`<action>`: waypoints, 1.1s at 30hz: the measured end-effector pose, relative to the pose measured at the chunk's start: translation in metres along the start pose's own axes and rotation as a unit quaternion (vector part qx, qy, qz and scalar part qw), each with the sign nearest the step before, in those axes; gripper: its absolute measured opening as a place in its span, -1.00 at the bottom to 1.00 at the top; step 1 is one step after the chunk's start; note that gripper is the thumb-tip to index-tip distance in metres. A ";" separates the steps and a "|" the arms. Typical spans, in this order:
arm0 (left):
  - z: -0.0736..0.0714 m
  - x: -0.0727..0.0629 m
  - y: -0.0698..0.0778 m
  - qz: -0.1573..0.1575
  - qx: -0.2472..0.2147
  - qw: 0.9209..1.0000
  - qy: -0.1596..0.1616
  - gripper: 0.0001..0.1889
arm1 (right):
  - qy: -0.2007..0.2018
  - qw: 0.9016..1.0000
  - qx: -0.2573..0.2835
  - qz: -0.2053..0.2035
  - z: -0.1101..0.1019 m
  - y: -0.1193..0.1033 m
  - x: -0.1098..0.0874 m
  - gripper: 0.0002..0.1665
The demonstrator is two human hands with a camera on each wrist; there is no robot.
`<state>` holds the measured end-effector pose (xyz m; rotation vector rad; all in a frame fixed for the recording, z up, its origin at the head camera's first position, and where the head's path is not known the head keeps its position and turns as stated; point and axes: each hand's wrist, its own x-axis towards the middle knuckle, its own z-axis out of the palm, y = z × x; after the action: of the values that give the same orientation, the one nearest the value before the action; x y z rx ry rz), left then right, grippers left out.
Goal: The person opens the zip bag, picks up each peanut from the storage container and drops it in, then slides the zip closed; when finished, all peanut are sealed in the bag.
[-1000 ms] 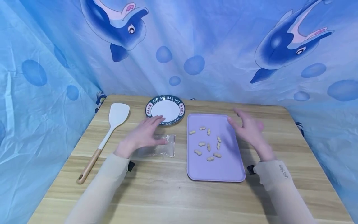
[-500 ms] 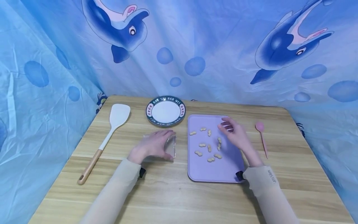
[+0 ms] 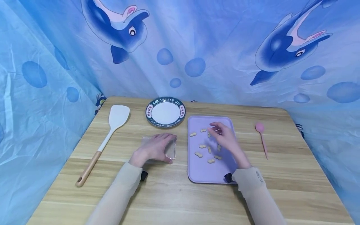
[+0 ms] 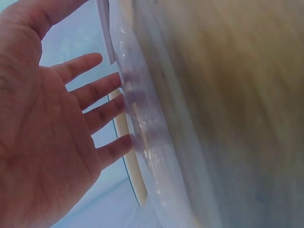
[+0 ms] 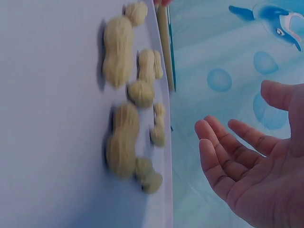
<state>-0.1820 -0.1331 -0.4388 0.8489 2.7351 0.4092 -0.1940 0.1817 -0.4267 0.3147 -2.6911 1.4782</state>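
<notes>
My left hand (image 3: 154,149) spreads over a clear plastic bag (image 3: 172,149) lying flat on the table. In the left wrist view the fingertips of that hand (image 4: 52,133) meet the bag's (image 4: 159,156) surface, fingers fairly straight. Right of it lies a purple tray (image 3: 206,173) with several unshelled peanuts, one of them a peanut (image 3: 198,154) on the left side. Above the tray's upper right part hovers my right hand (image 3: 226,140), holding nothing. The right wrist view has its loosely bent fingers apart from the peanuts (image 5: 118,52). My right hand partly hides a few peanuts.
A round plate (image 3: 166,113) with a dark patterned rim stands behind the bag. Far left lies a white spatula (image 3: 118,117) with a wooden handle. To the tray's right is a pink spoon (image 3: 260,127). A blue dolphin-print curtain (image 3: 225,47) hangs behind the wooden table (image 3: 168,203).
My right hand has moved left from the tray's right edge to above the peanuts, uncovering the pink spoon. My left hand has shifted right and nearer, settling over the bag.
</notes>
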 end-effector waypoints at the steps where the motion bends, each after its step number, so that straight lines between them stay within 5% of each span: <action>1: 0.001 0.000 0.000 0.001 0.002 1.000 0.002 0.11 | -0.003 1.000 0.001 0.000 0.002 -0.001 0.000 -0.54; 24: 0.001 0.003 0.006 -0.019 0.020 1.000 0.004 0.09 | -0.076 0.995 0.069 0.019 0.024 -0.006 -0.003 -0.63; 33: -0.001 0.008 0.018 -0.009 0.004 1.000 0.016 0.09 | -0.082 0.995 0.046 0.012 0.022 -0.013 -0.009 -0.61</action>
<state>-0.1796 -0.1147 -0.4329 0.8249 2.7730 0.4118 -0.1812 0.1580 -0.4289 0.4271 -2.7645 1.6571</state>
